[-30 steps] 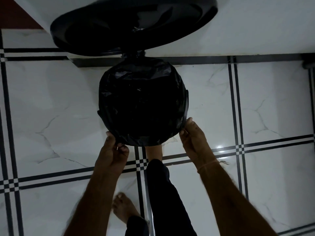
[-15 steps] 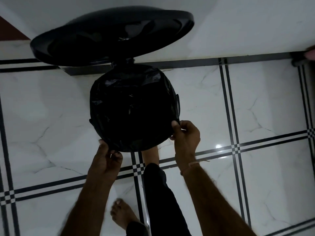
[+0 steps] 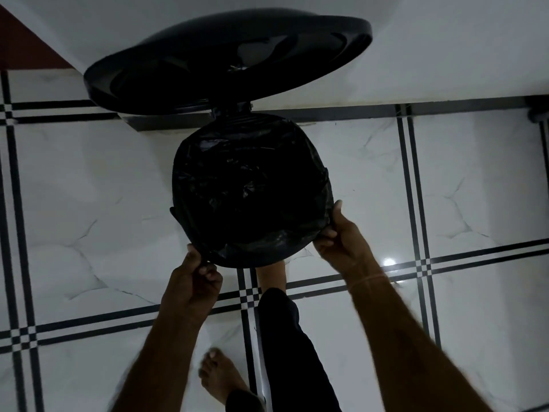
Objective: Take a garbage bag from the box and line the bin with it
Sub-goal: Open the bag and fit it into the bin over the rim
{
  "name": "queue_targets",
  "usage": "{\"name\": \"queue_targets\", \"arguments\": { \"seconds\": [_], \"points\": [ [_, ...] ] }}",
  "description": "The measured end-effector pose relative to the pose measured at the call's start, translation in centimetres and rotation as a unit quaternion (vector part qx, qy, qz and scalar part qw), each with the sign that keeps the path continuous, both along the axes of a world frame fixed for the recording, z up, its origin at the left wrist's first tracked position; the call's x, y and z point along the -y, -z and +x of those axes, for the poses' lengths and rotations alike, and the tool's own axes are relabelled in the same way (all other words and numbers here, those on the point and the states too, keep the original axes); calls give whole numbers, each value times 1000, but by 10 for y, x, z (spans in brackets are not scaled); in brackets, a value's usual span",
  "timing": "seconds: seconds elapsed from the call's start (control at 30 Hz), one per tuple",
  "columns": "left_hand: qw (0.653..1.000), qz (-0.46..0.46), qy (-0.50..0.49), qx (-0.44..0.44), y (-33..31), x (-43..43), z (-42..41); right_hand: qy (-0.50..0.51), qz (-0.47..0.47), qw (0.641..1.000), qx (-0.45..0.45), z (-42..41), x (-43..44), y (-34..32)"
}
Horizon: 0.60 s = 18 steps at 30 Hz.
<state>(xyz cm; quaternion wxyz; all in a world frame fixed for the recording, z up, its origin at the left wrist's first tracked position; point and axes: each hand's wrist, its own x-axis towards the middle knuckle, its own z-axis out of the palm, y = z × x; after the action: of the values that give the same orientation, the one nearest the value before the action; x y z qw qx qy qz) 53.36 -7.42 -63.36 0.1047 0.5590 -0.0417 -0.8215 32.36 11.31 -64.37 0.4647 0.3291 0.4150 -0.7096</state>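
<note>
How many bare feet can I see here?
2. The near foot stands on the tiles at the bottom; the far foot reaches under the garbage bag, toes hidden.

White tile floor (image 3: 89,188), black stripes; black bin (image 3: 184,69) apparently stands there; bare foot (image 3: 221,379) planted near.

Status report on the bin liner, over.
Left hand pinches black plastic garbage bag at near edge. Right hand grips its right edge. Bag spread open, round black lid raised. Nothing blocking.
</note>
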Motion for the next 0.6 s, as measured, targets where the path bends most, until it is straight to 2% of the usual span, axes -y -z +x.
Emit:
{"name": "queue_targets", "arguments": {
  "seconds": [0.07, 0.17, 0.23, 0.3, 0.37, 0.47, 0.6],
  "points": [
    [1000, 9, -5, -2, 1, 2, 1, -35, 25, 999, -7, -15, 5, -6],
    [999, 32, 2, 34, 2, 8, 0, -42, 152, 987, 19, -30, 23, 0],
    [997, 33, 17, 68, 4, 11, -5, -75, 249, 966, -7, -33, 34, 6],
    [995, 23, 38, 93, 6, 13, -11, -101, 301, 947, -52, -30, 38, 3],
    [994, -2, 46, 95, 5, 11, -14, -62, 257, 961, -81, -23, 34, -6],
    [999, -22, -17, 29, 3, 2, -11, -16, 119, 990, -71, -12, 18, -18],
    [999, 27, -27, 28, 4, -14, -2, -32, 68, 997, -18, -7, 12, -16]
  ]
}}
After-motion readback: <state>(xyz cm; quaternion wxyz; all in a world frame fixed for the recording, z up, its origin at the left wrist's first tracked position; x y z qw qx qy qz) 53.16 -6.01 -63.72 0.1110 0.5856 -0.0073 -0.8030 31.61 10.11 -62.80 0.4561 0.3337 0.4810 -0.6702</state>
